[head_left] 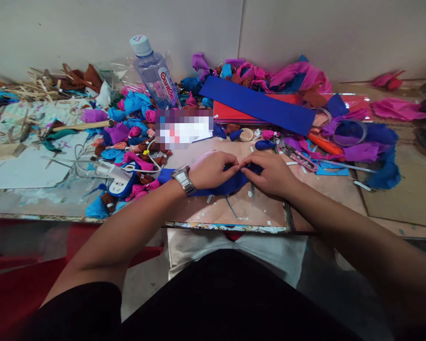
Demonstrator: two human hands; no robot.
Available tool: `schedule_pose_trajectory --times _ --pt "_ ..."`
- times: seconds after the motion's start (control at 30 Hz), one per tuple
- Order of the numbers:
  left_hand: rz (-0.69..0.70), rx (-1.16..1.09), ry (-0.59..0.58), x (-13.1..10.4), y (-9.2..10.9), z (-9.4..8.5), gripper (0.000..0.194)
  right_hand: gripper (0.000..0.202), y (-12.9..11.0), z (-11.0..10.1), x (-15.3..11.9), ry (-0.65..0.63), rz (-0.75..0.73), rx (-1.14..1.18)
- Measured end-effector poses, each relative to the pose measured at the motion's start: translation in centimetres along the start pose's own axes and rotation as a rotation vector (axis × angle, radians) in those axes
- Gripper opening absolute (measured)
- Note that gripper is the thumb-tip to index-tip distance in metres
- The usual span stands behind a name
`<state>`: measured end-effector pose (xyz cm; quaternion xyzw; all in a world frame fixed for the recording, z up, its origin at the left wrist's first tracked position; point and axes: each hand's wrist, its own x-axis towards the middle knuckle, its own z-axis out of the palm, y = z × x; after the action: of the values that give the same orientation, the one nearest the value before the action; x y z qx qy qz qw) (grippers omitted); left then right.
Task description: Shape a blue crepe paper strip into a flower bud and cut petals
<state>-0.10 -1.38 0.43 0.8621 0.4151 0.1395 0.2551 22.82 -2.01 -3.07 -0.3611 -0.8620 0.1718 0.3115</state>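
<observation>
Left hand (211,170) and right hand (270,172), fingertips nearly meeting, both pinch crumpled blue paper (227,186) near the table's (199,215) front edge; uneven pulling could tear it

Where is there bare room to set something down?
Mostly bare: the tabletop between the held blue strip and the front edge, dotted with scraps; the cardboard right of the crinkled blue paper; the front of the white board, left of the power strip. Crowded: around the power strip and beyond the right hand.
</observation>
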Motion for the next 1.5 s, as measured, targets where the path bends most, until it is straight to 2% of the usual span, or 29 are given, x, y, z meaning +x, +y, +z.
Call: schedule_pose_trajectory --times 0.13,0.33,0.63,0.8,1.13,1.5 --pt "0.015 0.064 0.009 -0.14 0.18 0.04 0.033 0.008 0.08 -0.07 0.06 -0.023 0.055 0.072" --pt "0.035 0.18 0.025 -0.35 0.46 0.28 0.035 0.005 0.4 -0.19 0.33 -0.015 0.017 0.105" --pt "0.092 0.355 -0.027 -0.18 0.69 0.22 0.038 0.003 0.72 -0.31 0.25 -0.033 0.007 0.142" --pt "0.084 0.325 -0.017 -0.24 0.66 0.1 0.038 0.005 0.43 -0.47 0.33 -0.015 0.017 0.144" --pt "0.058 0.081 0.016 -0.3 0.56 -0.16 0.038 0.004 0.37 -0.31 0.14 0.024 0.007 0.145" --pt "0.115 0.246 0.043 -0.34 0.75 0.4 0.036 0.007 0.48 0.04 0.42 -0.003 0.045 0.184"
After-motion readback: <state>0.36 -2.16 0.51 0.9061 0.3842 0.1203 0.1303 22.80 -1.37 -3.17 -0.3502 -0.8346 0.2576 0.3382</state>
